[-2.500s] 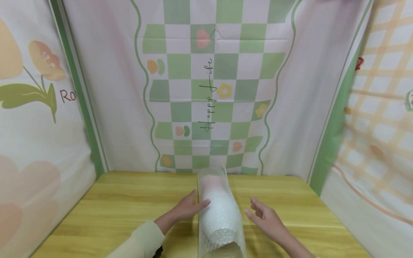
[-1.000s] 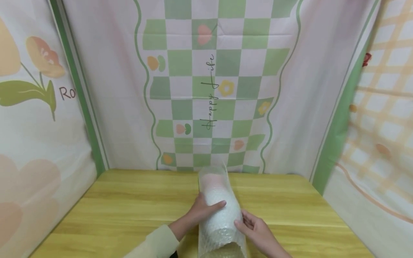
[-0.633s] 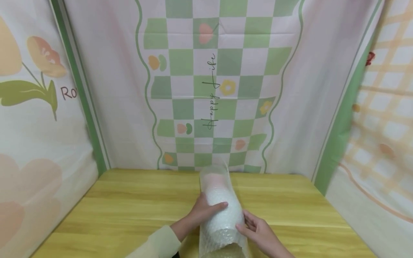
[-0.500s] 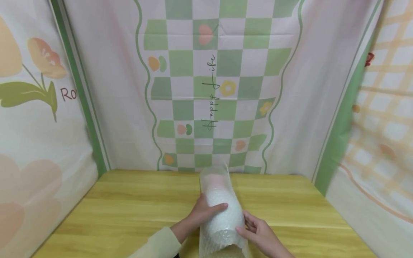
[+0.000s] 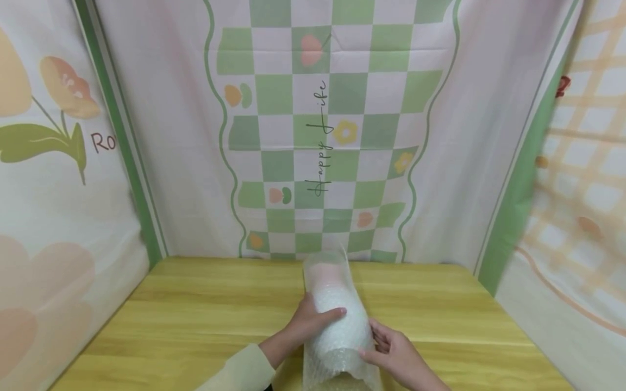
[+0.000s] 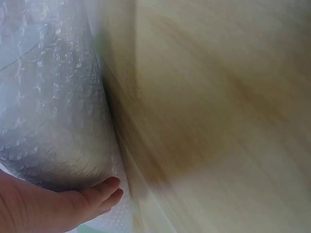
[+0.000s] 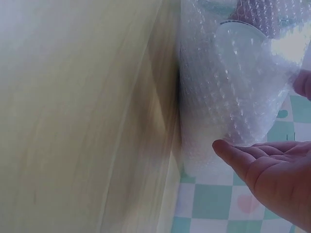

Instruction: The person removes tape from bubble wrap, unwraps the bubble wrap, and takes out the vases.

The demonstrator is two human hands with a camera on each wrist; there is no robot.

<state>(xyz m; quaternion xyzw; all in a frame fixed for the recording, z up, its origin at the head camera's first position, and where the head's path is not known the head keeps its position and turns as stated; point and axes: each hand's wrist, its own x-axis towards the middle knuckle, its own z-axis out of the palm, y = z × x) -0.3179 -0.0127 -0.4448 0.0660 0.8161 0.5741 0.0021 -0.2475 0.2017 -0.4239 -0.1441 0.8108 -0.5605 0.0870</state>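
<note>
A white, rounded item in clear bubble wrap (image 5: 342,331) lies lengthwise on the wooden table (image 5: 205,304), with a pale pink part at its far end. What the item is cannot be made out through the wrap. My left hand (image 5: 305,324) holds its left side, thumb across the top; the left wrist view shows the fingers (image 6: 104,191) against the bubble wrap (image 6: 53,87). With my right hand (image 5: 397,353) I hold the wrap's right side near the front, thumb on top. In the right wrist view the fingertips (image 7: 221,145) touch the bubble wrap (image 7: 238,87).
A cloth backdrop (image 5: 313,136) with green and white checks hangs right behind the table. Patterned cloth walls stand on the left (image 5: 58,206) and the right (image 5: 572,206). The loose front end of the wrap gapes toward me.
Both hands have come in onto the bubble-wrapped item, the right one from well apart. Over the last half second, the right hand and the wrap's front edge have shifted slightly right.
</note>
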